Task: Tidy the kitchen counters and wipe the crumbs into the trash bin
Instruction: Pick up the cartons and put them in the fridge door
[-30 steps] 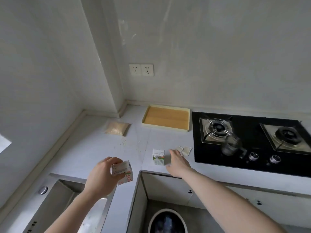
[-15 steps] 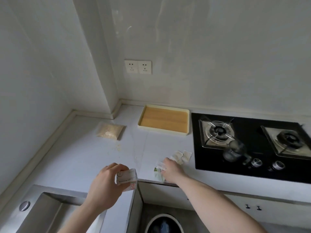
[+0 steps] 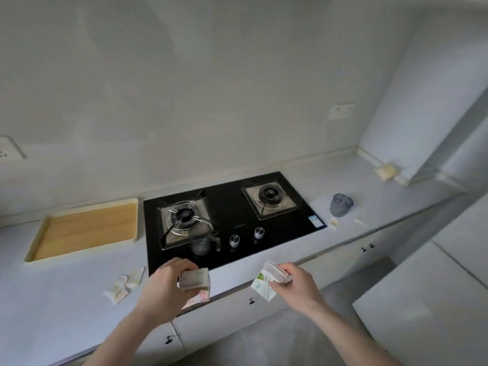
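Head view showed both hands above the front edge of the table, each holding a small carton. Left hand had its fingers curled round a white carton with red print, just in front of the black hob. Right hand had its fingers clamped on a white carton with green print, held out past the table edge over the floor. Torn wrappers lay on the table left of the left hand. A glass mug stood on the hob near the left burner. A wooden tray sat left of the hob. A grey cup stood right of the hob, scraps beside it, and a sponge lay in the far corner.
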Demonstrator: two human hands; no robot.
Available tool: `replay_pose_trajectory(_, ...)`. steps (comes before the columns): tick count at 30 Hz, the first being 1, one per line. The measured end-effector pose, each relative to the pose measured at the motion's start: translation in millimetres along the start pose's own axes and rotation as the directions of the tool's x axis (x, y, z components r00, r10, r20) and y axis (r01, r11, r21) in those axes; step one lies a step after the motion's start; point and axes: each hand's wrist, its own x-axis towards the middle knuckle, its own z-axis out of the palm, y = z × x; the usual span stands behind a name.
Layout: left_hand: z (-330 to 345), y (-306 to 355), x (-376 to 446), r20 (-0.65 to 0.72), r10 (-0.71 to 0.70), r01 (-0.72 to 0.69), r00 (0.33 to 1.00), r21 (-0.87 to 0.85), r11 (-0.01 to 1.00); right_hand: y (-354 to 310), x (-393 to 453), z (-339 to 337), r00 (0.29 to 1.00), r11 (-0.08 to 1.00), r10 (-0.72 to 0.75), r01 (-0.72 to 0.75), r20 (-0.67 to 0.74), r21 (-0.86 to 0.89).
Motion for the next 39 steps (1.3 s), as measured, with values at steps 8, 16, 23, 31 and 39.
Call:
replay_pose_trajectory(8,86,206,108,0.148,0.349,-0.360,0.925,0.054,0.931,82,5,-184,0.988,0.998,-0.025,0.032,-0.155,0.046)
replay_pose_trajectory(16,125,347,184,0.321,0.648,-0.695,0.691,0.046,0.718,107,17,-290,0.962,0.989,-0.107,0.129,-0.251,0.072)
replay_pose_trajectory(23,155,398,255,0.341,0.729,-0.745,0.594,-0.111,0.658,140,76,-332,0.940,0.990,-0.075,0.109,-0.332,0.086)
replay_pose_trajectory(31,217,375,356,0.485,0.654,-0.686,0.580,-0.140,0.713,170,182,-299,0.963,0.990,0.069,-0.034,-0.261,0.135)
replay_pose_trajectory(39,287,318,398,0.615,0.426,-0.514,0.664,-0.039,0.857,211,249,-227,0.970,0.975,0.199,-0.181,-0.142,0.132)
